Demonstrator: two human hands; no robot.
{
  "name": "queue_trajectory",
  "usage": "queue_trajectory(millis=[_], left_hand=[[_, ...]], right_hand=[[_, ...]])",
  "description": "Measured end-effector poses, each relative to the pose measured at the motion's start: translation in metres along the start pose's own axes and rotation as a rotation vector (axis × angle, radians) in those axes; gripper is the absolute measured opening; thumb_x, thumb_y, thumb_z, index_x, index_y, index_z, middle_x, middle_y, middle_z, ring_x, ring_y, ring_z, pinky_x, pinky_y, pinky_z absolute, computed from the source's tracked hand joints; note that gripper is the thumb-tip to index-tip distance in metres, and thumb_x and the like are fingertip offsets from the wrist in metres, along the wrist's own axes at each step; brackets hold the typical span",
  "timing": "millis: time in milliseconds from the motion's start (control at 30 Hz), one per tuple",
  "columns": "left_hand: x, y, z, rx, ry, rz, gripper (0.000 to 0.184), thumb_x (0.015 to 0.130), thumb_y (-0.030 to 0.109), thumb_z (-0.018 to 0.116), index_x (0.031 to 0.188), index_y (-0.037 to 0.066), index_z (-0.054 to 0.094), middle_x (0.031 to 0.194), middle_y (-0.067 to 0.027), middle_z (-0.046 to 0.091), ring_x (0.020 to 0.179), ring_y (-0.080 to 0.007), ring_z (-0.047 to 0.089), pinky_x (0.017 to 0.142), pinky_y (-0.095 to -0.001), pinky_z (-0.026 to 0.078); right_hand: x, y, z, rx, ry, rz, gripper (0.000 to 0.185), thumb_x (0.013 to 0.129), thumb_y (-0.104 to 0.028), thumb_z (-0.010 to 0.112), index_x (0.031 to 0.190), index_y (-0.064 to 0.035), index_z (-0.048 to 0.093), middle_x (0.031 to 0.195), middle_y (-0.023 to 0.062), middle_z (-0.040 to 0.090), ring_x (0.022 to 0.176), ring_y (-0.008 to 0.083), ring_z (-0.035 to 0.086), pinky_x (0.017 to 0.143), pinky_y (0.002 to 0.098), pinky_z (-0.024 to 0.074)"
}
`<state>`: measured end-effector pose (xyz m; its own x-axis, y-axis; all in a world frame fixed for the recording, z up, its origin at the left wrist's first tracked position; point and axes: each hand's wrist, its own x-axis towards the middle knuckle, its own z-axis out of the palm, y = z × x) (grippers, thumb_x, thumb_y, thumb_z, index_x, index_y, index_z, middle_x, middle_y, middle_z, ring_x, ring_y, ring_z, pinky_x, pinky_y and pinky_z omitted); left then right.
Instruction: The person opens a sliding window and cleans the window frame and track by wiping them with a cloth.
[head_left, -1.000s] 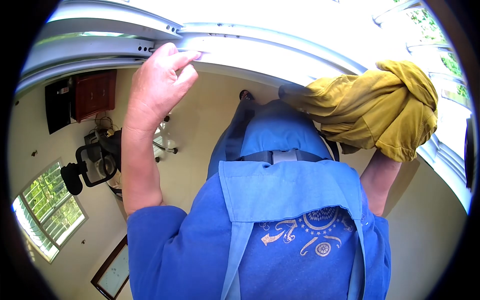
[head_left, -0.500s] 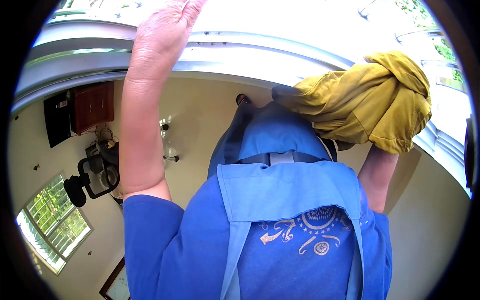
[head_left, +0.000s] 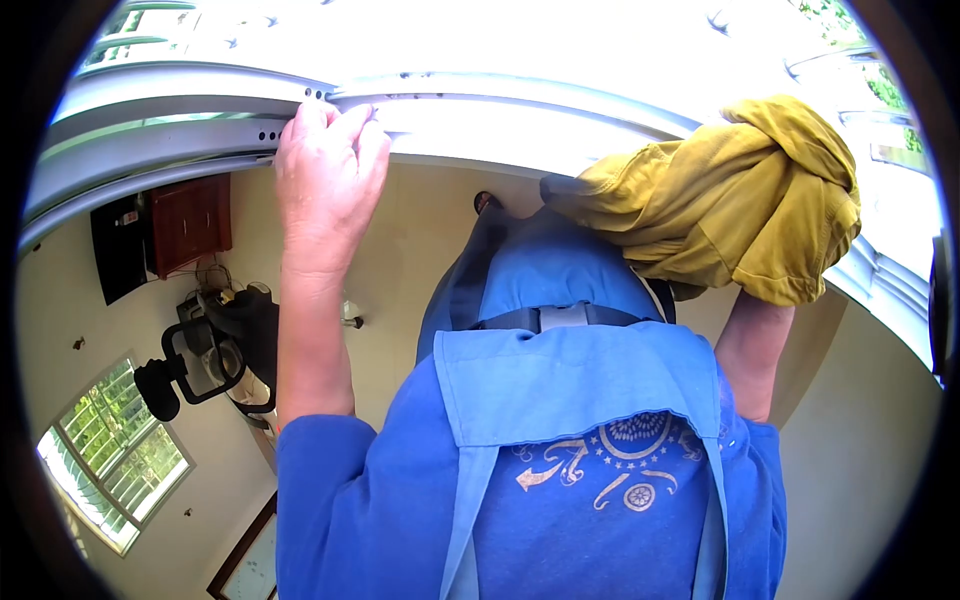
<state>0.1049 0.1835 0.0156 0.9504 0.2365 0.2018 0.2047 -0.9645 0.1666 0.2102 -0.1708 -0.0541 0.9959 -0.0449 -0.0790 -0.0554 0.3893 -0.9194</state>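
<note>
My left hand [head_left: 328, 185] is at the white window frame [head_left: 190, 125], its fingers curled together at the end of the sliding sash. Whether a small thing is between the fingertips I cannot make out. A mustard-yellow cloth [head_left: 735, 205] is bunched over my right hand and hides its fingers; only the forearm shows below the cloth. The cloth lies close to the window track on the right. Dark specks are visible along the track [head_left: 480, 90] beyond my left hand.
A barred window [head_left: 115, 450] is in the left wall. Behind my left arm stand a black chair [head_left: 245, 330] and a reddish-brown cabinet [head_left: 190, 225]. A framed board [head_left: 250, 560] is at the lower left. Curved metal bars and greenery show outside at the upper right.
My left hand reached out past the frame, then came back to it with the fingers curled. The yellow cloth shifted slightly left with my right arm.
</note>
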Motion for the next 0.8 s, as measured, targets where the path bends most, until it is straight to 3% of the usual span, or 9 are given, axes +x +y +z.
queue_trajectory(millis=[233,300,433,533,600,733,800], left_hand=[[0.006,0.007,0.010,0.079,-0.055,-0.033,0.030,0.080,0.024,0.058,0.101,0.005,0.071,0.089,-0.0092,0.057,0.090,-0.0247,0.054,0.084,-0.0393,0.041],[0.004,0.009,0.011,0.047,0.072,0.128,0.026,0.079,0.014,0.058,0.097,0.000,0.070,0.075,-0.0110,0.057,0.075,-0.0241,0.056,0.073,-0.0355,0.045],[0.004,0.014,0.012,-0.034,0.058,0.158,0.025,0.078,0.010,0.058,0.097,-0.001,0.070,0.075,-0.0107,0.056,0.071,-0.0231,0.055,0.069,-0.0344,0.045],[0.005,0.015,0.012,-0.086,0.040,0.172,0.025,0.079,0.008,0.058,0.099,0.000,0.070,0.075,-0.0105,0.056,0.067,-0.0212,0.054,0.065,-0.0328,0.045],[0.006,0.018,0.011,-0.187,0.002,0.200,0.027,0.079,0.008,0.057,0.102,0.000,0.070,0.074,-0.0100,0.056,0.065,-0.0187,0.054,0.062,-0.0310,0.044],[0.005,0.018,0.011,-0.245,-0.026,0.150,0.028,0.080,0.007,0.057,0.103,0.001,0.070,0.074,-0.0092,0.055,0.065,-0.0170,0.053,0.061,-0.0296,0.043],[0.005,0.019,0.006,-0.250,-0.068,0.115,0.026,0.076,0.014,0.058,0.096,0.006,0.072,0.075,-0.0073,0.059,0.080,-0.0222,0.056,0.072,-0.0373,0.040]], right_hand=[[0.002,0.000,0.001,-0.011,0.038,-0.010,0.057,0.099,-0.044,0.035,0.136,-0.0004,0.037,0.133,0.0177,0.048,0.122,0.0268,0.048,0.105,0.0376,0.0401],[0.000,-0.001,0.001,-0.005,0.068,-0.017,0.057,0.099,-0.044,0.035,0.136,-0.0003,0.037,0.133,0.0176,0.048,0.122,0.0267,0.048,0.105,0.0375,0.0401],[0.003,0.004,-0.013,0.055,-0.042,-0.062,0.049,0.098,-0.035,0.045,0.134,-0.0032,0.040,0.131,0.0144,0.049,0.120,0.0244,0.049,0.103,0.0360,0.0422],[0.002,0.003,-0.012,-0.010,-0.024,-0.053,0.048,0.098,-0.035,0.045,0.133,-0.0026,0.041,0.130,0.0147,0.050,0.119,0.0244,0.050,0.103,0.0361,0.0421],[0.003,0.003,-0.012,-0.124,0.033,-0.059,0.054,0.100,-0.042,0.034,0.136,-0.0008,0.038,0.133,0.0168,0.048,0.121,0.0258,0.049,0.104,0.0377,0.0407],[0.006,0.001,-0.010,-0.178,-0.043,-0.081,0.055,0.100,-0.043,0.034,0.136,-0.0015,0.038,0.133,0.0168,0.048,0.121,0.0257,0.049,0.104,0.0376,0.0404],[0.004,0.002,-0.007,-0.059,0.008,-0.050,0.056,0.100,-0.045,0.033,0.136,-0.0020,0.038,0.133,0.0167,0.048,0.121,0.0257,0.049,0.105,0.0373,0.0404]])
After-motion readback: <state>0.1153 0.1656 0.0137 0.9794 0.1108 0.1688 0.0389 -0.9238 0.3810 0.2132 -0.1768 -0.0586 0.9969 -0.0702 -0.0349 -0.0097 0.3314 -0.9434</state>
